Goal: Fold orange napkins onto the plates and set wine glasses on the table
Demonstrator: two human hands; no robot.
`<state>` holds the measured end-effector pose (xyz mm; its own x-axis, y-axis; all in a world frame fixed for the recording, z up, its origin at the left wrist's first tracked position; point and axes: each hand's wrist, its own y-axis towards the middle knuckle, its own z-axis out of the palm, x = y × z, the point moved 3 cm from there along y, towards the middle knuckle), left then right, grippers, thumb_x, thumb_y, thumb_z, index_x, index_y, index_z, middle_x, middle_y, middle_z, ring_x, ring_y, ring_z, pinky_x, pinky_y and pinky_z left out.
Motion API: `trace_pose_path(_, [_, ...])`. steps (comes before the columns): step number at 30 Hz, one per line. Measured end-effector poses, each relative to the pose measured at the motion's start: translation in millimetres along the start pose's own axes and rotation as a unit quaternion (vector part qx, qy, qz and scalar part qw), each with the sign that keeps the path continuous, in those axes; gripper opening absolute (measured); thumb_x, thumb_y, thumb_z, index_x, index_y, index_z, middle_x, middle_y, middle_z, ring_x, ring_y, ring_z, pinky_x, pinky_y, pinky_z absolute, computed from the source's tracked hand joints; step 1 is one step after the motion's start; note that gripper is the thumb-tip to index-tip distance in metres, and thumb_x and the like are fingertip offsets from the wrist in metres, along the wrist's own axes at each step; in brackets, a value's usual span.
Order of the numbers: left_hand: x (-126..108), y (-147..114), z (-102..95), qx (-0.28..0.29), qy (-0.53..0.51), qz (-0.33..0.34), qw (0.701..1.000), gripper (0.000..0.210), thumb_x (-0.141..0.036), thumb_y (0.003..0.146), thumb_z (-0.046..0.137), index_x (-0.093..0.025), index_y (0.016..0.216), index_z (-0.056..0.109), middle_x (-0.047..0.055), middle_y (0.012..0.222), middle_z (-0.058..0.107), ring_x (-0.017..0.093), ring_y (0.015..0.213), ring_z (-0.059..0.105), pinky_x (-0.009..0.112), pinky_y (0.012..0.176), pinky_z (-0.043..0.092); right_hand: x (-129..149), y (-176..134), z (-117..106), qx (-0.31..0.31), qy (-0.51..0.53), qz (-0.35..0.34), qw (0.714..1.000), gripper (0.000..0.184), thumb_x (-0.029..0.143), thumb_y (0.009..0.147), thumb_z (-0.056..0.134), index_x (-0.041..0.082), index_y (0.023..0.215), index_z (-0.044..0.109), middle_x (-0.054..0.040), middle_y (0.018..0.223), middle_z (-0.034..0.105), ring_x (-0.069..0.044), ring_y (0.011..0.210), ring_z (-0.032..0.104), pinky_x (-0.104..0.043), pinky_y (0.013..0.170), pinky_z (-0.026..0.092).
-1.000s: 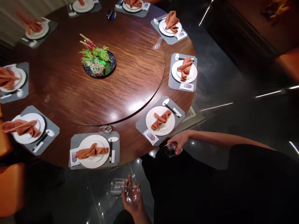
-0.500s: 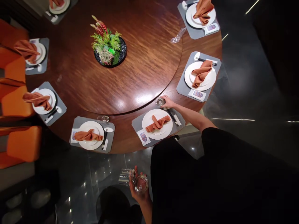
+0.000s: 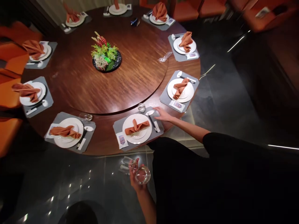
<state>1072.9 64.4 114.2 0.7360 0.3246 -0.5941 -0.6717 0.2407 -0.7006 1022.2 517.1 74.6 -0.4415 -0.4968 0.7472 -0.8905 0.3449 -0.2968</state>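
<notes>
My left hand is below the table's edge with its fingers wrapped round clear drinking glasses. One glass faces me with its round end, and more clear glass sticks out beyond the fingers. My right hand reaches over the right side of the nearest grey placemat, fingers apart and holding nothing. To its left a small clear glass stands on the wood above the white plate. On that plate lies a folded orange napkin. Closest to my right hand are a white spoon and dark chopsticks.
The round wooden table carries a turntable with a plant arrangement and crumpled clear plastic. Another glass lies near the left setting. Several similar settings ring the table. Orange chairs stand at the left.
My right hand has let go of the small glass and drawn back to the right, its fingers open. My left hand keeps its glasses. The view has shifted, showing more of the table's far side.
</notes>
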Motion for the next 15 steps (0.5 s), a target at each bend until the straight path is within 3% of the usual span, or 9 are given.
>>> trace_pose_path(2, [17,-4,45.4,0.090,0.007,-0.034,0.995,0.051,-0.059,0.092,0.072,-0.037,0.137,0.072,0.009,0.138,0.076,0.024,0.085,0.076,0.042,0.076,0.063,14,-53,1,0.151,0.129,-0.052,0.979,0.085,0.052,0.090,0.084,0.021,0.163,0.053,-0.0152,0.155,0.061,-0.031,0.140,0.062,-0.042,0.116,0.055])
trace_pose_path(4, [33,-13,95.0,0.161,0.018,-0.085,0.983,0.044,-0.053,0.103,0.055,-0.030,0.138,0.069,0.010,0.128,0.078,0.022,0.077,0.074,0.040,0.070,0.061,31,-98,5,0.298,0.226,-0.088,0.923,0.094,0.055,0.080,0.093,0.025,0.162,0.056,-0.0121,0.153,0.066,-0.029,0.139,0.065,-0.038,0.112,0.056])
trace_pose_path(5, [41,-19,119.4,0.181,0.028,-0.118,0.976,0.044,-0.047,0.109,0.042,-0.025,0.134,0.070,0.010,0.119,0.079,0.021,0.073,0.074,0.038,0.067,0.059,39,-114,5,0.350,0.259,-0.100,0.895,0.099,0.054,0.074,0.098,0.025,0.160,0.058,-0.0113,0.152,0.066,-0.028,0.139,0.065,-0.036,0.112,0.055])
trace_pose_path(7, [56,-28,165.2,0.192,0.046,-0.189,0.962,0.062,-0.035,0.113,0.014,-0.016,0.118,0.073,0.011,0.094,0.078,0.020,0.066,0.073,0.036,0.064,0.058,49,-134,1,0.404,0.305,-0.112,0.855,0.103,0.050,0.065,0.105,0.023,0.155,0.063,-0.0104,0.149,0.069,-0.027,0.136,0.067,-0.033,0.112,0.054])
trace_pose_path(9, [69,-33,207.2,0.192,0.051,-0.242,0.950,0.080,-0.030,0.112,-0.004,-0.011,0.100,0.073,0.010,0.075,0.072,0.020,0.065,0.074,0.035,0.066,0.059,47,-142,-11,0.407,0.343,-0.108,0.840,0.099,0.047,0.061,0.107,0.022,0.148,0.066,-0.0090,0.141,0.073,-0.026,0.131,0.070,-0.033,0.111,0.055])
trace_pose_path(11, [80,-32,246.7,0.198,0.048,-0.259,0.944,0.086,-0.034,0.113,-0.007,-0.009,0.096,0.073,0.010,0.072,0.071,0.020,0.066,0.075,0.035,0.070,0.060,34,-141,-36,0.373,0.370,-0.103,0.844,0.097,0.046,0.059,0.108,0.023,0.144,0.067,-0.0070,0.133,0.075,-0.025,0.126,0.072,-0.034,0.110,0.056])
trace_pose_path(13, [90,-25,284.2,0.210,0.045,-0.244,0.946,0.087,-0.044,0.114,-0.004,-0.007,0.108,0.074,0.009,0.077,0.073,0.020,0.064,0.075,0.036,0.066,0.059,10,-130,-76,0.327,0.383,-0.105,0.858,0.097,0.046,0.058,0.108,0.025,0.142,0.064,-0.0055,0.128,0.076,-0.024,0.121,0.074,-0.036,0.109,0.057])
trace_pose_path(15, [101,-13,318.4,0.203,0.030,-0.215,0.955,0.084,-0.050,0.114,0.001,-0.009,0.123,0.073,0.010,0.090,0.075,0.021,0.065,0.076,0.037,0.059,0.057,-21,-104,-135,0.269,0.370,-0.114,0.882,0.096,0.048,0.060,0.107,0.026,0.142,0.062,-0.0057,0.129,0.074,-0.025,0.121,0.074,-0.040,0.111,0.057])
